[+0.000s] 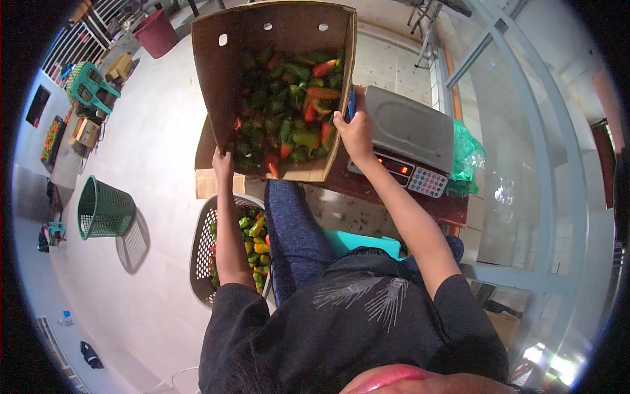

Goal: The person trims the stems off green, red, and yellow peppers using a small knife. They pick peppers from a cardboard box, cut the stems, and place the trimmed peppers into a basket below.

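Before me a cardboard box (226,74) is tilted so that its inside faces me. Green, red and orange peppers (290,108) fill its lower part. My left hand (224,162) grips the box's left edge near the bottom corner. On the opposite side my right hand (355,135) holds the right edge, its thumb on the rim. Just right of that hand is a digital scale (408,128) with a bare grey platform and a lit red display. A grey perforated basket (204,261) with more peppers (257,246) stands by my left leg, partly hidden by my left arm.
The scale rests on a dark red table (433,209), with a green plastic bag (465,157) at its right end. A green mesh basket (110,212) stands on the floor at left. Farther off are a maroon bucket (155,33) and a green chair (93,91). A glass-paned frame (546,147) borders the right.
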The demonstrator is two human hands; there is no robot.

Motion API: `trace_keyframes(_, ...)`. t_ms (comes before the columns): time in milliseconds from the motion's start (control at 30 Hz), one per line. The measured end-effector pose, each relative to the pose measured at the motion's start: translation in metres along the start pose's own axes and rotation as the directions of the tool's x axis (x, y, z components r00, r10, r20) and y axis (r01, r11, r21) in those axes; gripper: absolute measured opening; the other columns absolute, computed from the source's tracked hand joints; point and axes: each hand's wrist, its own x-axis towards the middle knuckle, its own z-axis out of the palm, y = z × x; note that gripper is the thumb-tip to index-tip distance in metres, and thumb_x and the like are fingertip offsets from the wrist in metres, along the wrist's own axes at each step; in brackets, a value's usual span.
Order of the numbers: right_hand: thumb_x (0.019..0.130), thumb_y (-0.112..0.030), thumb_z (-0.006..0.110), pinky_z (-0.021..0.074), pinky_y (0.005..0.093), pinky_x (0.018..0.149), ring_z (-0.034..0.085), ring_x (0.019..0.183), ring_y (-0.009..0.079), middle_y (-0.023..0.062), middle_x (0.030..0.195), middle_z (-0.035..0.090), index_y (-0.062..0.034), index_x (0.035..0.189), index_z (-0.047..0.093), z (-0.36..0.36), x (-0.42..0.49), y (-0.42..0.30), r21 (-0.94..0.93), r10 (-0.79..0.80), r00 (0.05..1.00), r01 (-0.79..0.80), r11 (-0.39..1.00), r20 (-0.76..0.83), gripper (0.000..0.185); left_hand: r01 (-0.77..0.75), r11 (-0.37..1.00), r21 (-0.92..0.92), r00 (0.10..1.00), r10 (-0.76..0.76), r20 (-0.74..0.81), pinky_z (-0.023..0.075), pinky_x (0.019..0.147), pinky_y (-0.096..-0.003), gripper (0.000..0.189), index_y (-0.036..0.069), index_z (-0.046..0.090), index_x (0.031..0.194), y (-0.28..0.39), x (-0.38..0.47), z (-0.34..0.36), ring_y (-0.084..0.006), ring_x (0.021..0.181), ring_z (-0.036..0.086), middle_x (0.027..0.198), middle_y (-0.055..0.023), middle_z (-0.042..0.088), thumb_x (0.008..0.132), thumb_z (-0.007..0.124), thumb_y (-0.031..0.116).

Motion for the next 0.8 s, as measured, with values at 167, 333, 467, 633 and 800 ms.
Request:
trace_keyframes(167,0.082,-0.018,0.072,0.042,0.0279,0.058,0.046,0.062,0.0098,-0.0015,0.071,0.048,-0.0041,0.129,0.044,-0.015,-0.013,0.002,0.156,-0.031,0.998,0.023,0.987,0.054,0.056,-0.022,0.998,-0.061,0.998,0.019,-0.053,0.0392,0.096,-0.0329,0.045,-0.002,0.05,0.127,-0.019,-0.049,0.001,-0.0211,0.111,0.051,0.12,-0.0135,0.057,0.096,0.055,0.029)
trace_keyframes(333,0.088,-0.02,0.065,0.0405,0.0302,0.058,0.042,0.06,0.0142,0.001,0.068,0.04,-0.0055,0.127,0.045,-0.044,-0.035,0.019,0.126,0.042,0.995,-0.053,0.991,0.091,0.046,0.407,0.883,-0.235,0.911,-0.411,0.033,0.0308,0.106,-0.0429,0.062,-0.006,0.038,0.136,-0.01,-0.119,0.036,-0.0302,0.122,0.044,0.133,-0.0208,0.045,0.096,0.05,0.04)
trace_keyframes(467,0.088,-0.014,0.061,0.0384,0.0288,0.056,0.04,0.058,0.0137,0.0024,0.064,0.038,-0.0051,0.121,0.053,-0.06,-0.064,0.023,0.132,0.22,0.968,-0.236,0.963,0.122,0.035,0.144,0.874,0.463,0.966,-0.022,-0.258,0.0331,0.103,-0.0463,0.061,-0.006,0.041,0.131,0.039,-0.157,0.06,-0.0377,0.116,0.047,0.124,-0.0244,0.049,0.092,0.058,0.037)
trace_keyframes(633,0.092,-0.008,0.056,0.0297,0.0227,0.039,0.035,0.046,0.0031,-0.0054,0.062,0.036,-0.0065,0.122,0.055,-0.064,-0.09,0.046,0.143,0.177,0.971,-0.2,0.969,0.159,0.031,-0.378,0.887,0.266,0.889,0.268,0.371,0.0427,0.092,-0.043,0.055,0.009,0.049,0.129,0.126,-0.168,0.093,-0.0387,0.108,0.052,0.116,-0.0216,0.053,0.082,0.07,0.028)
trace_keyframes(800,0.088,-0.01,0.059,0.0369,0.0284,0.053,0.04,0.056,0.0109,0.0031,0.061,0.042,-0.0102,0.117,0.06,-0.093,-0.092,0.041,0.076,0.274,0.938,-0.295,0.953,0.211,0.029,-0.297,0.869,0.396,0.874,0.08,0.48,0.0464,0.088,-0.0409,0.052,0.007,0.049,0.128,0.121,-0.15,0.104,-0.0369,0.102,0.057,0.109,-0.0181,0.058,0.081,0.069,0.021)
